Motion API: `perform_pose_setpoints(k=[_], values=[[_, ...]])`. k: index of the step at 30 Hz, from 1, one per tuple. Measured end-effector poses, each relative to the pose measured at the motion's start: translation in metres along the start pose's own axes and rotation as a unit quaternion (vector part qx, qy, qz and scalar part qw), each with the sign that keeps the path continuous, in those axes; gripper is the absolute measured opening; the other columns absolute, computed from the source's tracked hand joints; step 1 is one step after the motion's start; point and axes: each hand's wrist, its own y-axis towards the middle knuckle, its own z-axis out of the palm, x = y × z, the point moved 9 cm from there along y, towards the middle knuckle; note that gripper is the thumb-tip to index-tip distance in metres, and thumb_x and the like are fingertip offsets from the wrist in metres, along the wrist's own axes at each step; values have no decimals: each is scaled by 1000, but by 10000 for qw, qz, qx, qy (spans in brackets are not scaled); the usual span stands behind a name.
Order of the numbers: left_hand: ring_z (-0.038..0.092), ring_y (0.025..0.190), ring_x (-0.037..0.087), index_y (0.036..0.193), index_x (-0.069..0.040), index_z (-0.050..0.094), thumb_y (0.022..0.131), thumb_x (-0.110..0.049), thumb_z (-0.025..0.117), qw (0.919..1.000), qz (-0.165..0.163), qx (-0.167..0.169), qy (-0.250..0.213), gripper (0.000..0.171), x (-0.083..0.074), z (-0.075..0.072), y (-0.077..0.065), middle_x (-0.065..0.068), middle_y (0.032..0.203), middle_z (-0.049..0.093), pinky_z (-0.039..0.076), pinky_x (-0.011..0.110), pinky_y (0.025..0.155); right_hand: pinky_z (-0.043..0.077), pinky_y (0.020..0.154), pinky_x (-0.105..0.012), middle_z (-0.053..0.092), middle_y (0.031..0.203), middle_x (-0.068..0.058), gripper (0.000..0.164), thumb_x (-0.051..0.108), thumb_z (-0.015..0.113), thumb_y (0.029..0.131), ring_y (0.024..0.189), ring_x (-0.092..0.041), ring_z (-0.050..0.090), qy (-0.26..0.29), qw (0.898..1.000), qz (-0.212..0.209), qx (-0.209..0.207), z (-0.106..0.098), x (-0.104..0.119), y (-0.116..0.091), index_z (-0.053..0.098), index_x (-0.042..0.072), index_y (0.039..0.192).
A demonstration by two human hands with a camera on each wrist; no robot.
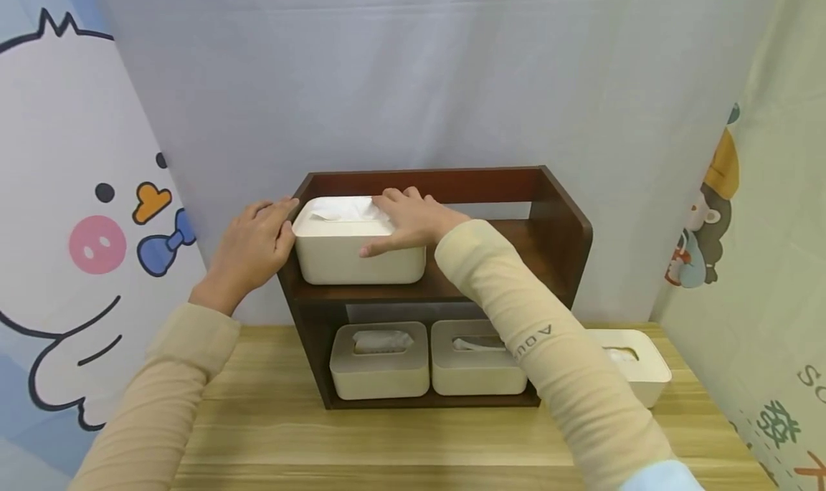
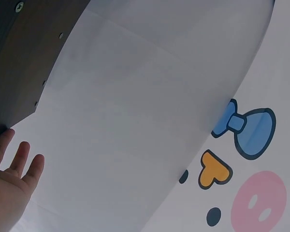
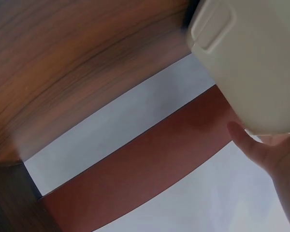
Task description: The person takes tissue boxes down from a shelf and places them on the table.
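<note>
Wooden shelf [image 1: 563, 236] is holding a cream tissue box [image 1: 342, 259] in its upper tier's left end; the left hand [image 1: 250, 241] is touching the shelf's side, fingers relaxed, while the right hand [image 1: 418, 221] is resting spread, ungripping fingers on the box.

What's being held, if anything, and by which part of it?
Nothing appears gripped: the right hand lies open over the top right of the upper tissue box, and the left hand touches the shelf at its upper left.
</note>
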Motion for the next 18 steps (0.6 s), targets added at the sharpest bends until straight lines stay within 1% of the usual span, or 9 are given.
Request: perform_pose_setpoints(k=[4, 8, 13, 18], values=[[39, 123, 38, 138, -11, 41, 97, -23, 30, 10000, -27, 39, -9, 44, 0, 1, 0, 14, 140, 44, 35, 59, 95, 28, 105, -51, 21, 150, -5, 99, 75, 51, 70, 132, -31, 24, 3, 10000, 27, -28, 2, 0, 6, 22, 19, 146], [39, 123, 38, 138, -10, 42, 97, -23, 30, 10000, -11, -14, -33, 44, 0, 1, 1, 14, 139, 44, 35, 58, 96, 32, 99, -49, 26, 147, -4, 96, 74, 53, 68, 125, -30, 29, 58, 9999, 25, -112, 0, 1, 8, 29, 18, 143], [39, 123, 38, 138, -10, 42, 97, -22, 31, 10000, 19, -24, -47, 44, 0, 1, 1, 14, 139, 45, 34, 57, 97, 36, 94, -45, 30, 144, -3, 95, 76, 53, 67, 118, -25, 34, 25, 9998, 18, -218, -1, 1, 7, 32, 21, 141], [38, 124, 38, 138, -10, 41, 97, -23, 30, 10000, 9, 40, -58, 44, -2, 1, 1, 14, 140, 44, 34, 58, 97, 38, 92, -44, 33, 142, -2, 92, 77, 52, 67, 113, -24, 36, -29, 9995, 3, -322, -3, 1, 5, 36, 21, 139]])
